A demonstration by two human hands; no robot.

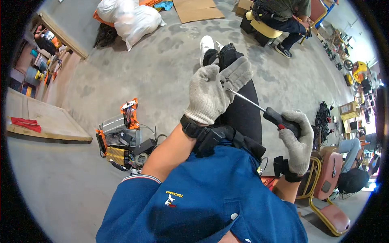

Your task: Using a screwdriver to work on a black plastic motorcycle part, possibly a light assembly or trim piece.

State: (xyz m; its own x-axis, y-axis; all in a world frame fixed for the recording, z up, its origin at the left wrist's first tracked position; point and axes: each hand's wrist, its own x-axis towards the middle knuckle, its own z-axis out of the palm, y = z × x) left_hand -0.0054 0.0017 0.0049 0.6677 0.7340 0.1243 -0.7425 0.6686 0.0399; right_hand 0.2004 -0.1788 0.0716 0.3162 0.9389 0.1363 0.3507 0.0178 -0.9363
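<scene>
My left hand [210,91], in a grey knit glove, is held palm up over my lap with its fingers stretched out. Small dark specks or bits show on its palm; they are too small to make out. A screwdriver [274,116] with a black handle and a long metal shaft is in my gloved right hand [299,141]. Its handle lies between the thumb and the fingers, and the shaft slants up to the left. The tip reaches the palm of my left hand. Black straps with small boxes circle both wrists.
On the floor at left lie metal boxes, cables and orange-framed electronic parts [121,141]. Cardboard [198,10] and a white bag [131,22] are at the far side. Another person sits on a yellow seat [265,28]. A folding chair [327,178] stands at right, near black cables [323,119].
</scene>
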